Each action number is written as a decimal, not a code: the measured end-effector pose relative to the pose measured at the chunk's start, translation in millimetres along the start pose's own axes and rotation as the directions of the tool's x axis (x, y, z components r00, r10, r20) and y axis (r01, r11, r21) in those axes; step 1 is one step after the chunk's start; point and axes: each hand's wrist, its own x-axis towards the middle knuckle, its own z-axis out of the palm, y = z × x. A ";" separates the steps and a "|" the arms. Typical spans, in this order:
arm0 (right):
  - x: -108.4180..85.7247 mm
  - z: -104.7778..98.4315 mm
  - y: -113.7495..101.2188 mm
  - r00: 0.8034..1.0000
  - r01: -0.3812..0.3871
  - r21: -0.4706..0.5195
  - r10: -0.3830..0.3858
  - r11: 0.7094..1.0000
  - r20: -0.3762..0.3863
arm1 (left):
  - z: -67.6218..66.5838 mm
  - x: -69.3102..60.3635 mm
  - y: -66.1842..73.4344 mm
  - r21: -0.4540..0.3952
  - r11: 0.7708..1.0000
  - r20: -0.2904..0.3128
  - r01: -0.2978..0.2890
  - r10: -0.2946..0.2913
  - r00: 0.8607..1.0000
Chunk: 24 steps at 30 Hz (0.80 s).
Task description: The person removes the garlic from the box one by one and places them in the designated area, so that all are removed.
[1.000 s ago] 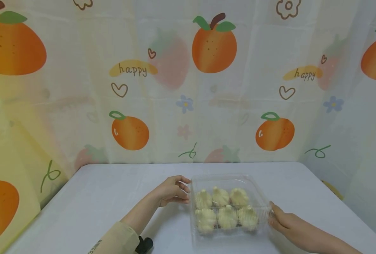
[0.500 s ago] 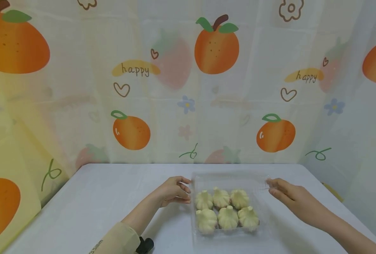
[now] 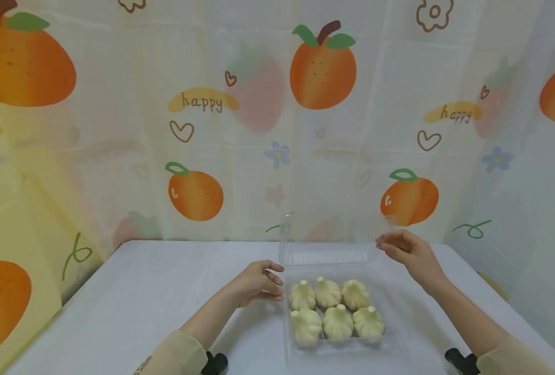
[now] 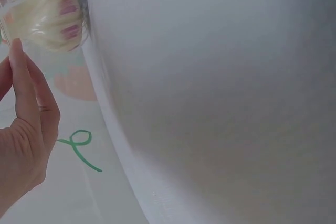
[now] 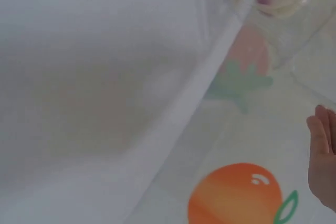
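Note:
A clear plastic clamshell box (image 3: 300,357) stands on the table with its hinged lid (image 3: 329,257) raised at the back. Inside sit several pale garlic bulbs (image 3: 340,323) in two rows; the left wrist view shows purplish marks on a garlic bulb (image 4: 52,19). My left hand (image 3: 258,283) holds the box's left rim, fingers bent at its edge. With thumb and fingertips together, my right hand (image 3: 410,256) pinches the right edge of the lifted lid. In the right wrist view only part of my right hand (image 5: 323,156) shows, at the frame's edge.
A white-covered table (image 3: 164,291) bears the box. Behind it hangs a fruit-print curtain (image 3: 239,198), close to the lid. Dark wrist straps show at the left wrist (image 3: 213,362) and right wrist (image 3: 462,360).
My right hand has risen from the box's right side, moving up and back, and the lid has swung open with it. My left hand stays at the left rim.

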 end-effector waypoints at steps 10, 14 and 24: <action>28.2 14.5 36.8 0.992 -0.120 0.246 0.104 0.962 0.077 | 1.0 0.7 0.4 0.014 1.000 -0.011 0.008 -0.007 1.000; 31.7 17.8 44.1 0.988 -0.154 0.279 0.145 0.948 0.054 | 1.5 0.2 1.4 0.018 1.000 -0.008 0.011 -0.011 1.000; 36.3 22.1 43.9 0.976 -0.219 0.223 0.213 0.950 0.048 | 1.3 0.2 1.8 0.020 1.000 -0.008 0.006 -0.005 1.000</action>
